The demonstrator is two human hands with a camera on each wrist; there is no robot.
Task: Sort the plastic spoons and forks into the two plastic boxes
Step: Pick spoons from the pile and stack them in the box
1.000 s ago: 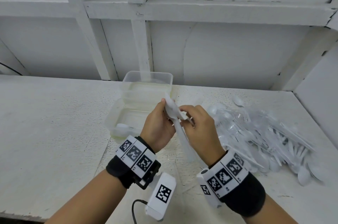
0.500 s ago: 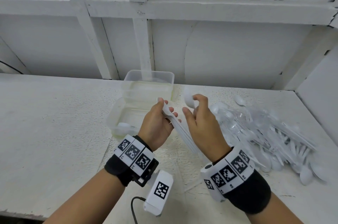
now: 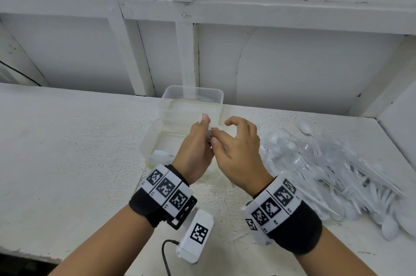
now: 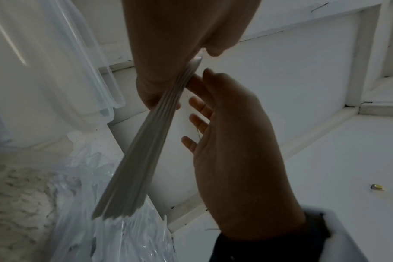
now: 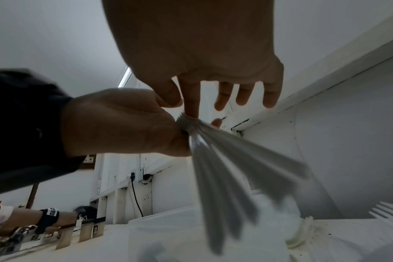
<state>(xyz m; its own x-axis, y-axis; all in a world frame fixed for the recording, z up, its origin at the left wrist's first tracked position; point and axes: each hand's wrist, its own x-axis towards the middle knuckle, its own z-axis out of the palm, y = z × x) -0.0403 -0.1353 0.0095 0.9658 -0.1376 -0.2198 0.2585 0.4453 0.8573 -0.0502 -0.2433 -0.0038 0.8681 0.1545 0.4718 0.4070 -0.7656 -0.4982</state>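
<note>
My left hand (image 3: 206,131) grips a stack of white plastic spoons (image 4: 146,141) near one end, and their handles fan out downward (image 5: 224,177). My right hand (image 3: 220,131) is beside it with fingers loose; its index fingertip (image 5: 191,113) touches the top of the stack. Both hands hover over the near clear plastic box (image 3: 146,140), which holds a few white spoons (image 3: 159,155). The second clear box (image 3: 193,95) stands just behind it by the wall. A big pile of white spoons and forks (image 3: 326,163) in clear wrapping lies to the right.
A white marker-tagged device with a black cable (image 3: 195,237) lies on the table below my wrists. The white panelled wall (image 3: 292,73) closes the back and a side wall (image 3: 400,131) the right. Another person's arm (image 5: 22,218) shows far off in the right wrist view.
Half a second ago my right hand pinched a single spoon's bowl above the stack; now it holds nothing and only touches the stack. Both hands have drifted up toward the boxes.
</note>
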